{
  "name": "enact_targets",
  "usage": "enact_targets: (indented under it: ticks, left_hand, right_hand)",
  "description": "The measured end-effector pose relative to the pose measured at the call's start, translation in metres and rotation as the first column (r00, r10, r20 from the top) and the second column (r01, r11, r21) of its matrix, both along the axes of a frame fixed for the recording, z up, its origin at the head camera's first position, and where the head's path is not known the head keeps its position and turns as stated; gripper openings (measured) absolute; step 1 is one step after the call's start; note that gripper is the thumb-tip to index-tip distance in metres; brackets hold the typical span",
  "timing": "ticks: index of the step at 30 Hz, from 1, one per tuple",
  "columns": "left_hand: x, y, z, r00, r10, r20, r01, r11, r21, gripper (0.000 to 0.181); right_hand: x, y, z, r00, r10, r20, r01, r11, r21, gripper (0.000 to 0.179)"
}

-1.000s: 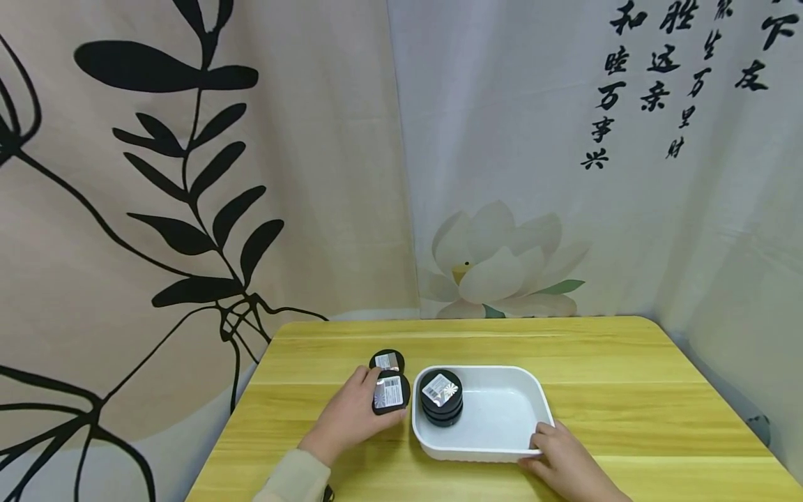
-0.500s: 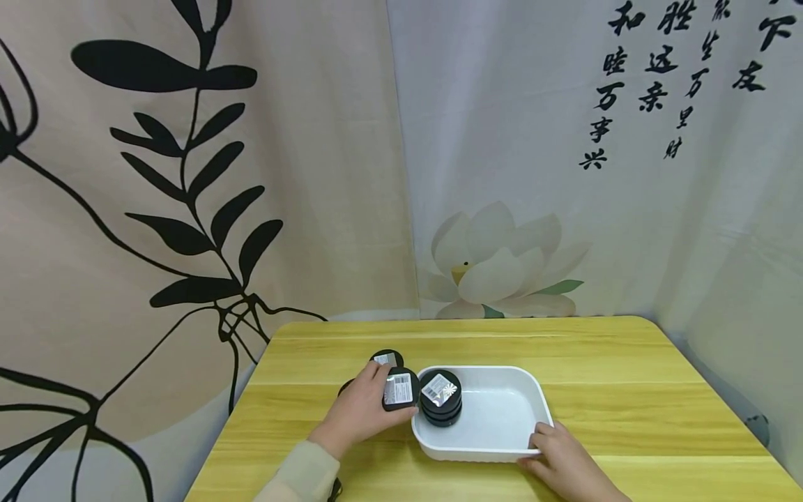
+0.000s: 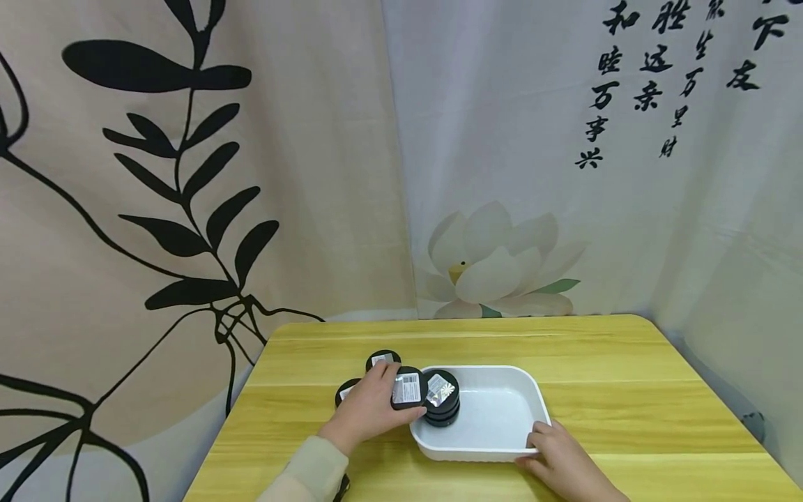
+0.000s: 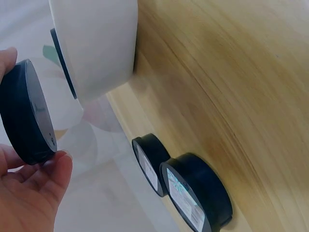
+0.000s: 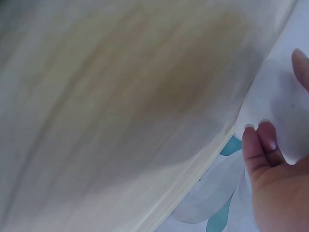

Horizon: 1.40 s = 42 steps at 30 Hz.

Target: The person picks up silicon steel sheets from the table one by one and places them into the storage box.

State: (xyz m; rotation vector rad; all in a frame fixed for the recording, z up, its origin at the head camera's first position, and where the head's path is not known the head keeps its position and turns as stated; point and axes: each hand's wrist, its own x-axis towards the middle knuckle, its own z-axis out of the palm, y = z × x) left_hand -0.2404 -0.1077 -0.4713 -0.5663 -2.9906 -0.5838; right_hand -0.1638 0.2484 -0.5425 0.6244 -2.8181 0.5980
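Lower centre: left hand (image 3: 370, 406) grips barcode-labelled black tub (image 3: 410, 388) | right hand (image 3: 561, 457) pinches white tray (image 3: 502, 411) | we log tub stack (image 3: 442, 404) inside, two tubs (image 3: 383, 358) (image 3: 346, 388) outside.

A left hand (image 4: 36, 193) grips a black tub (image 4: 21, 113) apart from a white tray (image 4: 99, 53), a dark edge (image 4: 63, 63) showing past its rim. Nearby, a labelled tub (image 4: 151, 162) and another (image 4: 205, 191) sit side by side on a wooden table (image 4: 231, 87).
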Motion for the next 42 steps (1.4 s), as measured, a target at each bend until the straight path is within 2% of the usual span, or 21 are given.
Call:
enact_targets:
  ticks: [7, 15, 21, 26, 33, 42]
  left_hand:
    - [-0.003, 0.006, 0.000, 1.000, -0.018, -0.016, 0.018, 1.000, -0.006, 0.106]
    - [-0.012, 0.017, -0.002, 0.998, -0.054, -0.025, 0.053, 0.998, -0.029, 0.103]
    - [-0.015, 0.025, 0.000, 0.997, -0.077, -0.008, 0.076, 0.995, -0.057, 0.104]
    - [-0.018, 0.031, -0.005, 0.997, -0.081, -0.014, 0.080, 0.994, -0.077, 0.104]
    - [-0.018, 0.041, -0.008, 0.995, -0.097, -0.035, 0.094, 0.993, -0.068, 0.100]
    - [-0.018, 0.051, -0.004, 0.994, -0.105, -0.015, 0.103, 0.991, -0.084, 0.100]
  right_hand:
    - [0.000, -0.002, 0.000, 1.000, -0.014, -0.001, 0.014, 1.000, 0.010, 0.021]
    - [0.000, -0.002, 0.001, 1.000, -0.018, 0.010, 0.018, 1.000, 0.013, 0.021]
    - [0.000, -0.002, 0.000, 1.000, -0.014, -0.002, 0.014, 1.000, 0.017, 0.021]
    - [0.000, -0.002, 0.000, 1.000, -0.012, -0.013, 0.012, 1.000, 0.015, 0.020]
    - [0.001, -0.002, 0.001, 1.000, -0.008, -0.020, 0.009, 1.000, 0.005, 0.020]
    - [0.001, -0.002, 0.001, 1.000, -0.019, -0.014, 0.019, 1.000, 0.007, 0.021]
